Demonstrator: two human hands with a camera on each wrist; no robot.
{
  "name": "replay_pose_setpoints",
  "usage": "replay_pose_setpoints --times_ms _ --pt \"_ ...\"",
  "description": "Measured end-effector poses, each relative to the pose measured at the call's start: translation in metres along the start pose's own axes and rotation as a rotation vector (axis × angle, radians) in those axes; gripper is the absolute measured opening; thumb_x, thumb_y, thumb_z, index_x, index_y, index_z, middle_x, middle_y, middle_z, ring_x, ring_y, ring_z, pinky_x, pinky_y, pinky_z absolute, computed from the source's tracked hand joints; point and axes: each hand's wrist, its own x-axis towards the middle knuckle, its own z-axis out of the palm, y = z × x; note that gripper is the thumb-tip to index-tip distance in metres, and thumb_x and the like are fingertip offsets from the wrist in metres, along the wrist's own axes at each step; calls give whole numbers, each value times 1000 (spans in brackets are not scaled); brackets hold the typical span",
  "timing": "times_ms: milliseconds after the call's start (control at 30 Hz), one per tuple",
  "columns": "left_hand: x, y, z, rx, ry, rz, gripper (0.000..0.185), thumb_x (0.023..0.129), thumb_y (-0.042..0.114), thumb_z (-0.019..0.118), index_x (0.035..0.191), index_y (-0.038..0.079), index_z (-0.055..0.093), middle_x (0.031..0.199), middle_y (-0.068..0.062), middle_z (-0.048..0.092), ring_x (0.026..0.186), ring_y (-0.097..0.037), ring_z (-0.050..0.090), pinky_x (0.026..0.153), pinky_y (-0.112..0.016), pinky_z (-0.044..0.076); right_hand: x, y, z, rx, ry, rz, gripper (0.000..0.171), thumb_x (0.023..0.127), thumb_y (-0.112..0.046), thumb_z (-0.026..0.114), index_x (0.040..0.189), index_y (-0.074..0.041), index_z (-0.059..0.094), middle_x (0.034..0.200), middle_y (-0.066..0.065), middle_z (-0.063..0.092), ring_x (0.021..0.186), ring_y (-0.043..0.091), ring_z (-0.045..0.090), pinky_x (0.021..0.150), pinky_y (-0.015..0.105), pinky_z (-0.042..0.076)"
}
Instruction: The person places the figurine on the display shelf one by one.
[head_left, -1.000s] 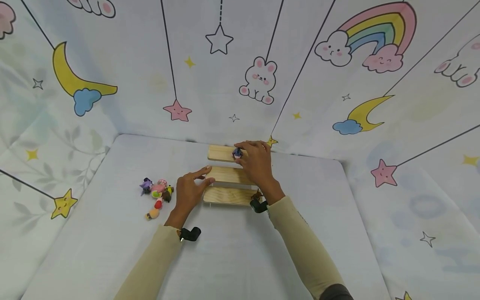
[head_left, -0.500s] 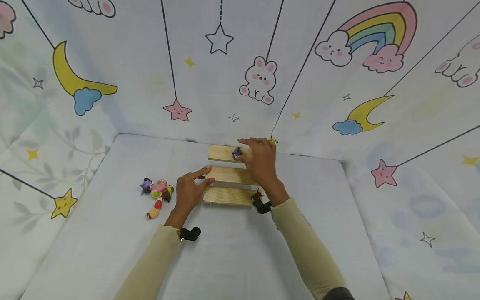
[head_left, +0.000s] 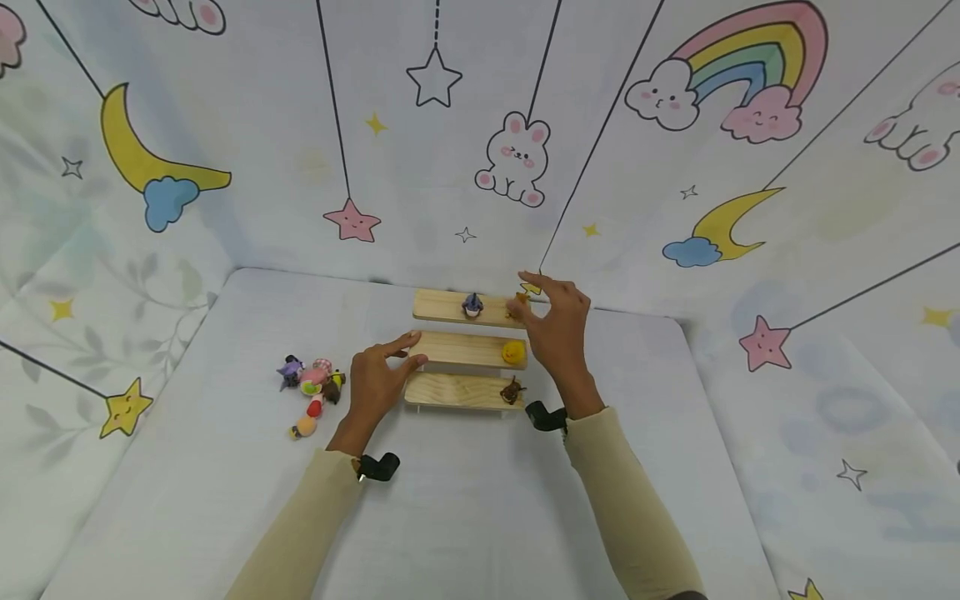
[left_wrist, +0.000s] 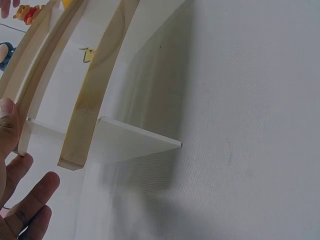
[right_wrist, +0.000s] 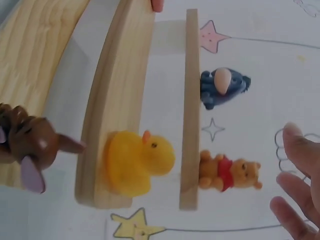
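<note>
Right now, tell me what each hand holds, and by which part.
The left hand pinches the middle wooden board by its left end; the right hand holds nothing.

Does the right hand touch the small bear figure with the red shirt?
Apart. The right wrist view shows it: a narrow but clear gap separates the right hand from the bear figure.
</note>
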Motion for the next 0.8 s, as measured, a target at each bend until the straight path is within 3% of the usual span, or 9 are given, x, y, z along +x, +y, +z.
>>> replay_pose_setpoints --times_ms 167,367,500,633,800 --pt "0 1 -1 -3 -1 -5 52 87 38 85 135 22 74 124 -4 79 100 -30 78 93 -54 57 -6 15 -2 49 22 75 50 88 -26 89 135 -18 74 134 8 74 121 31 62 114 60 32" --pt "-1 3 -2 1 -5 -9 52 88 37 85 136 20 74 124 -5 79 101 -31 78 94 -55 57 -15 31 3 64 -25 192 51 90 -29 87 137 -18 72 135 8 75 121 31 69 112 58 44" --pt "-1 4 -3 -4 -2 -3 52 88 36 86 135 18 74 125 -5 79 101 -32 78 94 -55 57 -19 41 8 96 -77 250 49 91 -30 86 137 -20 73 135 6 75 116 30 74 99 55 57" --pt "-1 3 -3 -7 -2 -7 52 87 37 85 135 19 74 124 -5 80 101 -32 78 95 -55 57 -19 47 12 110 -115 272 46 92 -31 85 135 -19 74 135 5 75 112 28 76 85 50 62" --pt "0 3 -2 0 -6 -13 52 88 38 85 136 22 74 125 -4 79 102 -31 78 96 -55 57 -18 51 16 103 -143 300 45 92 -32 84 134 -18 75 138 5 73 111 28 76 84 48 62"
